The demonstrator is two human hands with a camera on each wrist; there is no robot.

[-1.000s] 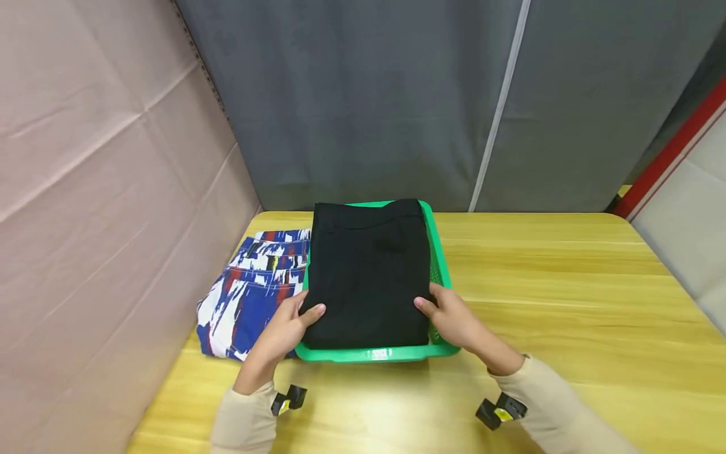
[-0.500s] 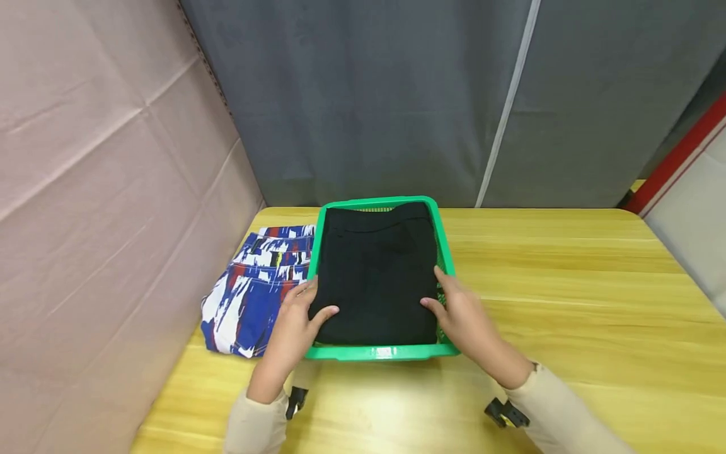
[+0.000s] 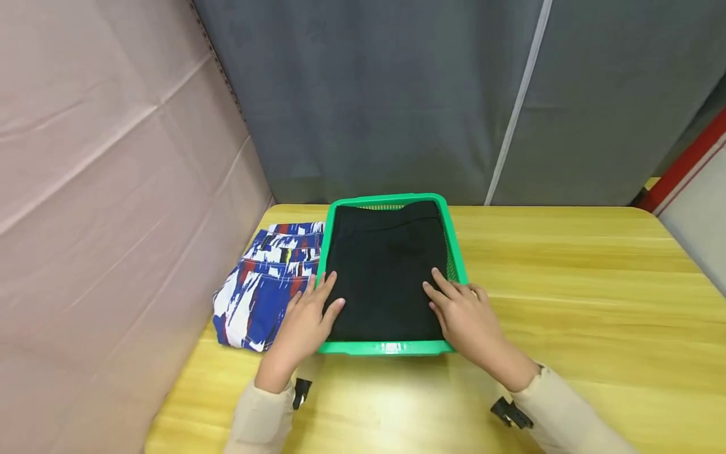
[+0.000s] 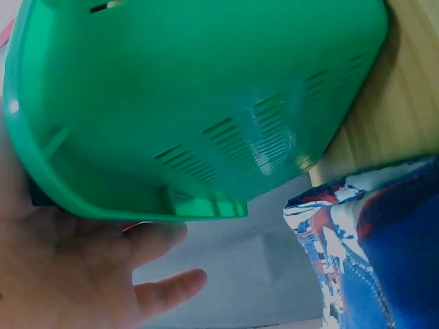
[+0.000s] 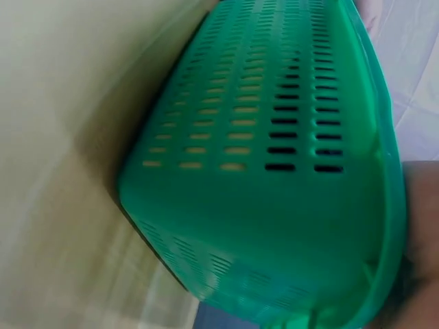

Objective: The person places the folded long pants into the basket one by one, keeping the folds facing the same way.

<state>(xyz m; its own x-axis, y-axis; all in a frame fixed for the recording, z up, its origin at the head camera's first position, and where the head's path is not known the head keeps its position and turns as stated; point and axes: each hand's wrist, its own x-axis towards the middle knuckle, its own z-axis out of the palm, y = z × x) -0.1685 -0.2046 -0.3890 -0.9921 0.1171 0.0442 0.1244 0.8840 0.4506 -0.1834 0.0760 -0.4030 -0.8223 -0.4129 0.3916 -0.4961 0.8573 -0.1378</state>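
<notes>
Green plastic makes up the slotted basket (image 3: 351,348) standing on the wooden bench (image 3: 567,284), and a folded black garment (image 3: 388,271) lies inside it, filling most of its mouth. Take the basket's middle as the clock's centre, twelve pointing away from the person. The left hand (image 3: 303,325) is at about eight o'clock, its fingers apart and loosely straight, some on the garment's edge and others reaching over the rim. At about four o'clock the right hand (image 3: 469,320) rests the same way, fingers spread, tips on the black cloth. Neither is clamped on anything; whether a finger hooks under the rim I cannot tell.

The spread fingers on both side edges suggest light, even pressure, which would keep the garment flat and square within the walls. It probably had to be folded this narrow to fit; its waistband-like seam runs near twelve o'clock. A pile of patterned clothes (image 3: 269,302) in blue, white and red lies at nine o'clock, close beside the basket, perhaps put there to be within easy reach of the left hand.

No brand or writing can be read. A pale patch at six o'clock on the rim could be a label or just glare, and the patterned clothes show splashes of colour without legible letters.
</notes>
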